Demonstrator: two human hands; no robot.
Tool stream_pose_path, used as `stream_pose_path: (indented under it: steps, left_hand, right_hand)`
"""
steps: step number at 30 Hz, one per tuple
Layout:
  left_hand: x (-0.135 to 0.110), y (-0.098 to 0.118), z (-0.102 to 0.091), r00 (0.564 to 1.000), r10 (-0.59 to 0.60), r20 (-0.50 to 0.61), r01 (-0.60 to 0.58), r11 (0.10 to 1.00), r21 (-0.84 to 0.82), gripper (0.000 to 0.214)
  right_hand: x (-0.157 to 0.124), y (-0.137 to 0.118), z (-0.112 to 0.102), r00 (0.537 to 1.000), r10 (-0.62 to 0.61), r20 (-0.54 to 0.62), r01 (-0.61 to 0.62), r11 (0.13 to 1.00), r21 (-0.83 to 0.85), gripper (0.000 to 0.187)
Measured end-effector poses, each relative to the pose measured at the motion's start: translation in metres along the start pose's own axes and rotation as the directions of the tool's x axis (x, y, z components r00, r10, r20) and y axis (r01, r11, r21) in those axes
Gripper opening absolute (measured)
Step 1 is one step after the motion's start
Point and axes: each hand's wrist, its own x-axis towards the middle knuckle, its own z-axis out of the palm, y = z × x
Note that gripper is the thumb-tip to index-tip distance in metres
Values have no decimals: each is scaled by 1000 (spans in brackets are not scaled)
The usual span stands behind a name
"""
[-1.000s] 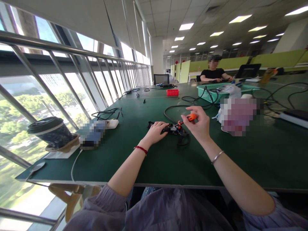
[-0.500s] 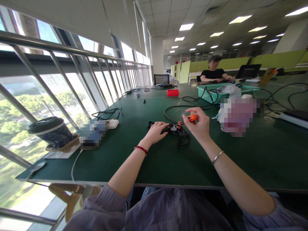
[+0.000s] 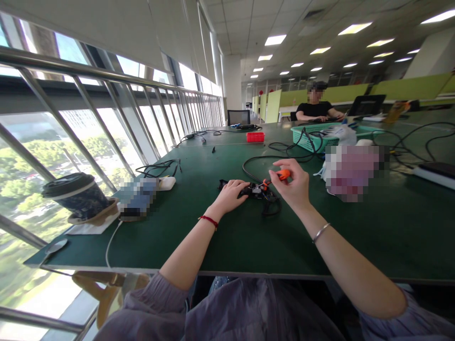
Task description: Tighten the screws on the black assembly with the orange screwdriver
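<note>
A small black device (image 3: 261, 195) with wires and looped arms lies on the green table (image 3: 220, 237). My left hand (image 3: 230, 193) rests on its left end, fingers curled over it and pressing it down. My right hand (image 3: 293, 184) pinches an orange-handled screwdriver (image 3: 280, 175), whose tip points down-left into the top of the device. A black cable (image 3: 254, 163) curves away behind the device.
A lidded paper cup (image 3: 76, 195) and a white charger (image 3: 167, 183) sit at the left by the window railing. A green basket (image 3: 314, 132), a red box (image 3: 255, 137) and loose cables lie farther back. A person sits at the far end.
My right hand has shifted the screwdriver very slightly; the handle sits a little lower than a second ago. My left hand and the device have stayed put.
</note>
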Motion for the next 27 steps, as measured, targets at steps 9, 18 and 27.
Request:
stream_pose_path:
  steps: [9,18,27]
  left_hand:
    - [0,1,-1,1000,-5,6,5,1000,5,44]
    - [0,2,-2,1000,-6,8,6,1000,5,44]
    - [-1,1,-1,1000,-4,0,4,1000,-8,45]
  right_hand:
    - [0,-2,1,999,-47,-8,48,996,80,23]
    - [-1,0,2,999,-49,-3,49,997,64,30]
    - [0,-3,-1,999,-1,39,1,1000,10,13]
